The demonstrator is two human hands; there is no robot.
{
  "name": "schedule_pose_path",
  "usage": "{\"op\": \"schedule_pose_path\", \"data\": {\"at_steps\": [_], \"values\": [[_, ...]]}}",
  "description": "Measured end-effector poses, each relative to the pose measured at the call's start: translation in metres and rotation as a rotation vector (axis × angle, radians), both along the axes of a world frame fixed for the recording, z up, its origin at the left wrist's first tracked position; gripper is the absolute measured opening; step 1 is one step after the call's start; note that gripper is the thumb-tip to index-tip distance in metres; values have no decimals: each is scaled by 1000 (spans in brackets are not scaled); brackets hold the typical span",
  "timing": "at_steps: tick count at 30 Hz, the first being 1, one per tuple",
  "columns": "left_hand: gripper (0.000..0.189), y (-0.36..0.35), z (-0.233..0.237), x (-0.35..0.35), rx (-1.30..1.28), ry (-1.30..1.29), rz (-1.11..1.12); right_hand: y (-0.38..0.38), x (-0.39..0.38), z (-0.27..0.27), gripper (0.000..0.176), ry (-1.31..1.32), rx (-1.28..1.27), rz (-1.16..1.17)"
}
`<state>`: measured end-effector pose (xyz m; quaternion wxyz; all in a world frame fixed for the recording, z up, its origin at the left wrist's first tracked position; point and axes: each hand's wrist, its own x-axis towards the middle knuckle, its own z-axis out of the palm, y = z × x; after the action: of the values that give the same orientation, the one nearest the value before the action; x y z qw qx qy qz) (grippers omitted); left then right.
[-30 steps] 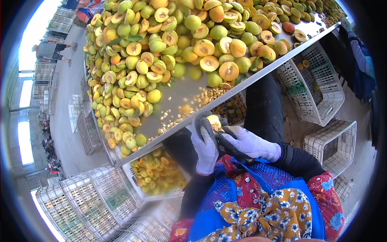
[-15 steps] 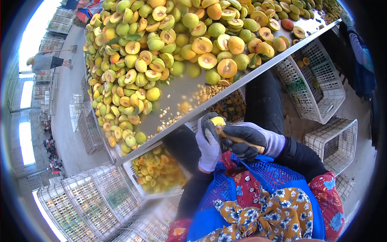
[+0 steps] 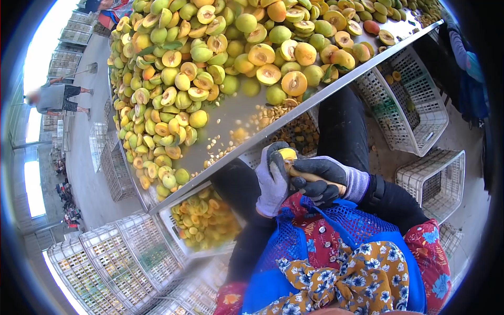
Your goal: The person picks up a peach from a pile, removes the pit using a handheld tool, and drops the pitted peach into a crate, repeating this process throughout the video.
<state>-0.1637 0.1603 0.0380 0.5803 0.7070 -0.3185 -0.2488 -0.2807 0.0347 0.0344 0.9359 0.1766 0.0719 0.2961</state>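
A concrete floor runs down the left side of my view, with stacked white crates (image 3: 126, 257) in the near corner and a distant person (image 3: 55, 98) in a grey top and dark shorts holding a long-handled tool. Close in, I have the steel table (image 3: 220, 118) slanting across, heaped with fruit (image 3: 263, 54), green to yellow-orange, much of it halved with the cut faces showing. Loose pits (image 3: 265, 116) are scattered near its raised metal edge (image 3: 310, 105).

Both hands I'm watching wear lilac gloves with dark coating, and they meet just on the wearer's side of that edge. The left hand (image 3: 274, 176) has its fingers curled around a yellow piece of fruit (image 3: 288, 153), whose top pokes out above the glove. The right hand (image 3: 326, 178) is closed around a tan handle (image 3: 337, 185) that points towards the fruit; I can't make out its far end, nor whether it touches the flesh.

Below the table, to the left of the hands, I see a white crate (image 3: 176, 236) of fruit, blurred in part. To the right, a tilted crate (image 3: 386, 107) stands near a smaller basket (image 3: 415, 189), and a co-worker's lilac sleeve (image 3: 458, 47) shows at the far edge.
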Motion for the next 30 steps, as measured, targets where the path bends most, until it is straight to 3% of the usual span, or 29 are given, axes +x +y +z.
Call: {"op": "schedule_pose_path", "data": {"at_steps": [1, 2, 4, 7, 11, 14, 15, 17, 18, 20, 23, 25, 26, 28, 30], "values": [[36, 1, 1, 1, 126, -109, -16, -1, 0, 4, 42, 45, -112, 3], [37, 4, -2, 0, 52, 31, -33, -1, 0, 7, 42, 89, -226, 3], [38, 3, -4, 1, -108, 304, -73, 2, -2, 5, 43, 60, -13, -2], [42, 5, -5, -3, -214, 384, -144, 13, -4, -9, 46, -27, 277, -1], [43, 4, -11, -4, -201, 548, -27, 13, -2, -3, 47, -1, 131, -54], [43, 25, -47, 12, -103, 24, 143, 6, 1, 2, 47, -49, 58, -81], [44, 50, -67, 30, -39, 169, 285, 0, 1, 5, 47, -77, 40, -78], [51, 97, -52, 65, 213, 74, 480, -9, 1, -3, 44, -51, -27, -103], [55, 111, -21, 70, 401, -166, 539, -11, 1, -11, 42, 5, -80, -122], [54, 137, 17, 78, 908, -557, 455, -14, 0, -33, 39, 90, -236, -179], [34, 107, 36, 93, 1097, -1012, 548, -13, 0, -34, 38, 174, -518, -155], [35, 45, 45, 104, 905, -832, 414, -11, 0, -16, 37, 193, -707, -130], [44, 7, 48, 108, 825, -699, 295, -12, -1, -8, 35, 181, -795, -145], [46, -58, -4, 136, 642, -657, 121, -12, -1, 6, 32, 156, -973, -174], [53, -129, -13, 130, 710, -460, 81, -13, -11, 1, 35, 43, -1126, -243]]}}
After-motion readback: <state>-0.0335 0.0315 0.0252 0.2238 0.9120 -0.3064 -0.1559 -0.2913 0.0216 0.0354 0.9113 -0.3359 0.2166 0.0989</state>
